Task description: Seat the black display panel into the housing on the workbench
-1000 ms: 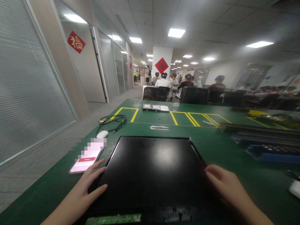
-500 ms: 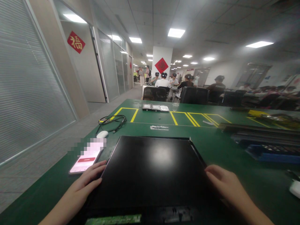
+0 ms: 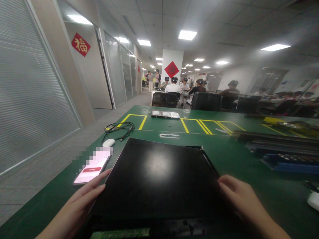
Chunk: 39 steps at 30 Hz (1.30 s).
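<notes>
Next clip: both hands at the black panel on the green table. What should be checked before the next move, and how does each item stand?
1. The left hand on the left edge of the black panel: ok.
2. The right hand on its right edge: ok.
3. Grip closed around the edges: cannot tell.
4. The phone apart from the left hand: not ok, it lies right beside the fingers.
5. The white mouse and the cable apart from the panel: ok.

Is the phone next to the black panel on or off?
On. The phone has a lit pink-white screen with a red bar.
</notes>
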Motion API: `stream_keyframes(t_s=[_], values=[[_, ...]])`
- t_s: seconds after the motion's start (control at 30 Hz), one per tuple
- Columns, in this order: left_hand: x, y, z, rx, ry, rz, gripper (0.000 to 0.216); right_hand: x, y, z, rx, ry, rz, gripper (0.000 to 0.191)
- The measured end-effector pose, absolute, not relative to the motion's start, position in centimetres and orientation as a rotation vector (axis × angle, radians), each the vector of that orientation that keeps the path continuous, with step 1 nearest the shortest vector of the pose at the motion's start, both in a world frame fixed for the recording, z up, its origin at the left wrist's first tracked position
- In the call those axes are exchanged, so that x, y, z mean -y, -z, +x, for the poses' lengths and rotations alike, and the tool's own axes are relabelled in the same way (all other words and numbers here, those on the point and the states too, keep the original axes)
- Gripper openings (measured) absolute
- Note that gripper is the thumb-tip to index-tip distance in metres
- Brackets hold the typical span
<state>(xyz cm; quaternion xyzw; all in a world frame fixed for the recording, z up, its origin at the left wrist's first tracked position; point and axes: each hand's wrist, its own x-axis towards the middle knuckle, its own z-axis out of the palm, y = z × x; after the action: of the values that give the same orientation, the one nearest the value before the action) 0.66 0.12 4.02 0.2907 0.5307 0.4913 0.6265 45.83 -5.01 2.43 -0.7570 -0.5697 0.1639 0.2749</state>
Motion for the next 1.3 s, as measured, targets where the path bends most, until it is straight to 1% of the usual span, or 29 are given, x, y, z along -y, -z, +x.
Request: stream_keyframes(t_s=[0.13, 0.17, 0.27, 0.33, 0.5, 0.73, 1.0, 1.17, 1.3], values=[[0.29, -4.08, 0.94, -1.214, -1.107, 0.639, 0.052, 4.98, -2.11, 46.06, 1.530, -0.436, -2.020, 0.031], [0.32, -4.06, 0.91, -1.216, -1.099, 0.641, 0.053, 4.98, -2.01, 46.13, 1.532, -0.435, -2.023, 0.031], [0.22, -3.91, 0.69, -1.196, -1.052, 0.645, 0.066, 4.96, -1.81, 46.22, 1.543, -0.439, -2.041, 0.032], [0.06, -3.77, 0.50, -1.180, -1.023, 0.644, 0.070, 4.92, -1.84, 46.16, 1.547, -0.436, -2.045, 0.033], [-0.18, -3.47, 0.19, -1.186, -1.021, 0.658, 0.065, 4.83, -2.22, 45.88, 1.529, -0.442, -2.039, 0.033], [0.08, -3.83, 0.33, -1.142, -0.975, 0.660, 0.071, 4.87, -1.93, 46.14, 1.552, -0.402, -2.029, 0.031], [0.17, -3.81, 0.31, -1.157, -0.959, 0.710, 0.063, 4.83, -1.85, 46.11, 1.558, -0.392, -2.025, 0.030], [0.38, -4.03, 0.61, -1.151, -0.973, 0.702, 0.067, 4.87, -1.84, 46.18, 1.571, -0.393, -2.050, 0.031], [-0.03, -3.56, 0.33, -1.195, -1.002, 0.805, 0.064, 4.96, -1.88, 46.20, 1.556, -0.431, -2.056, 0.031]])
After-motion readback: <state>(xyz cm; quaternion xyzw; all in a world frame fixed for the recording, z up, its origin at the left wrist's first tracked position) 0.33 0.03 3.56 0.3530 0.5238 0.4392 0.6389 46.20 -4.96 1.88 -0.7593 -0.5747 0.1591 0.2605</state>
